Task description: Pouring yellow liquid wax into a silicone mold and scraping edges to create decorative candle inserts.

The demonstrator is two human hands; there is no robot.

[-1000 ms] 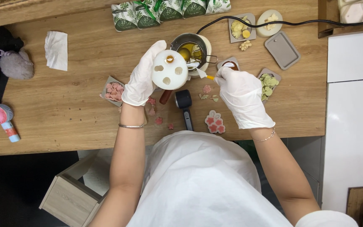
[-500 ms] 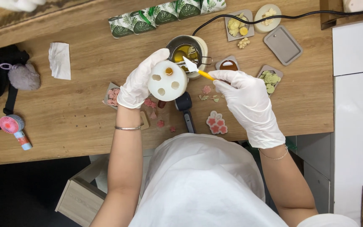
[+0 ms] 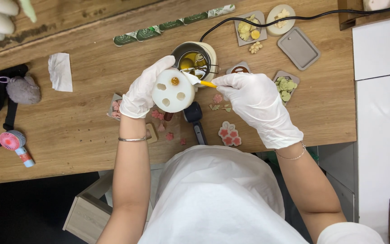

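**Two gloved hands, one round white mold**

Two hands in white gloves are busy over a wooden table (image 3: 91, 131). The left hand (image 3: 144, 90) holds a round white mold (image 3: 173, 90) up above the table. Its fingers are curled around the left side of the mold, and the thumb side is tucked behind it. The mold has a few small holes in its top, and one hole has a blob of orange-yellow stuff in it.

The right hand (image 3: 253, 101) pinches a little spoon (image 3: 197, 80) with a yellow handle. The fingers are closed tight on the handle. The white tip of the spoon sits right at the top edge of the mold, just beside the filled hole (it may be touching, but that is hard to see).

Just behind the mold stands a small metal pot (image 3: 195, 56) with yellow liquid in it. A black cord (image 3: 312, 17) runs from it toward the far right corner.

On the table under the hands lie little pink flower shapes (image 3: 229, 134) and a black tool (image 3: 195, 118). A tray of green pieces (image 3: 286, 83) is near the right hand. Far to the left are a small pink fan (image 3: 12, 141) and a white tissue (image 3: 60, 71).
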